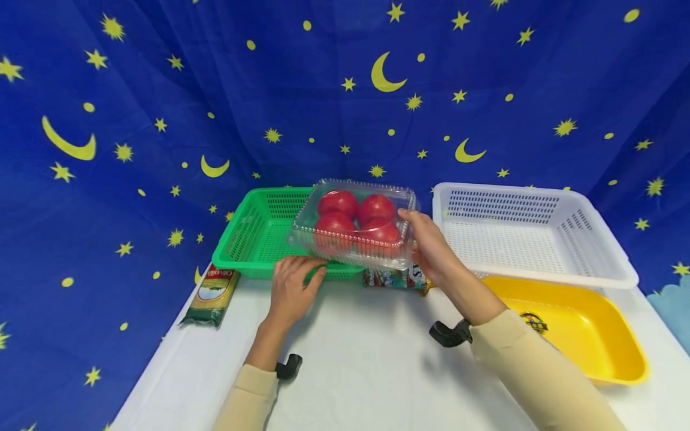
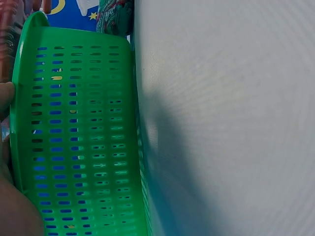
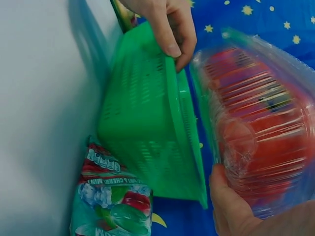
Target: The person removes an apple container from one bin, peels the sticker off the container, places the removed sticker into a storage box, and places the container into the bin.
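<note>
My right hand (image 1: 428,245) grips the right end of a clear plastic clamshell box (image 1: 302,224) with several round red fruits (image 1: 336,224) inside, which look like tomatoes. It holds the box tilted above the right part of a green perforated basket (image 1: 259,239). On the basket's near rim, my left hand (image 1: 295,287) pinches the edge, thumb outside and fingers over the top, as the right wrist view shows. In that view the box (image 3: 261,132) is apart from the basket's wall (image 3: 133,93). The fruits' undersides are partly hidden by glare.
A white perforated basket (image 1: 517,278) stands at the right, with a yellow tray (image 1: 587,323) before it holding a small dark round item (image 1: 533,322). A red, gold and green packet (image 1: 212,297) lies left of the green basket. A mint-candy bag (image 3: 115,196) lies at its right front.
</note>
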`<state>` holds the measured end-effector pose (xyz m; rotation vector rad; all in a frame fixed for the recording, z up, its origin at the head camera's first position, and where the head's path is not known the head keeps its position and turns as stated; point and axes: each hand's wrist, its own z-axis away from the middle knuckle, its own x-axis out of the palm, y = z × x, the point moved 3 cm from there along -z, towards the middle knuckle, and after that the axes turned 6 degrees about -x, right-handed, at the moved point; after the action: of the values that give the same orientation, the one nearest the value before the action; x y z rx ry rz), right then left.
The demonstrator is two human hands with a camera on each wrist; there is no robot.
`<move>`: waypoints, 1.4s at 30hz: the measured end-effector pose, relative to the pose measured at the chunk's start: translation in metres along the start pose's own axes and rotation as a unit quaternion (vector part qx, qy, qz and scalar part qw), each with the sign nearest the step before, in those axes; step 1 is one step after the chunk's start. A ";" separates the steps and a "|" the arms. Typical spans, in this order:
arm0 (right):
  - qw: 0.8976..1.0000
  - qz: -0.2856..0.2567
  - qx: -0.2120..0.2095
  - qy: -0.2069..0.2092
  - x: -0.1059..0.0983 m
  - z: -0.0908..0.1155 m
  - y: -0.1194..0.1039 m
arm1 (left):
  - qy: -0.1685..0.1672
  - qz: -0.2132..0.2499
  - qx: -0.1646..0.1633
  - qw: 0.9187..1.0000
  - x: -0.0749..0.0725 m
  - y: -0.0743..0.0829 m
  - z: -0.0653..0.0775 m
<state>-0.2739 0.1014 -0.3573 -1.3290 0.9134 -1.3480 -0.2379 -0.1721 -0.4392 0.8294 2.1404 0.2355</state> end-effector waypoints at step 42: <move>0.986 0.165 0.005 -0.016 0.070 -0.064 -0.008 | -0.007 0.012 0.004 1.000 -0.001 0.001 0.000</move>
<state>-0.3318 0.0277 -0.3406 -1.1299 1.0520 -1.0695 -0.2371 -0.1718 -0.4384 0.8598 2.1210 0.2337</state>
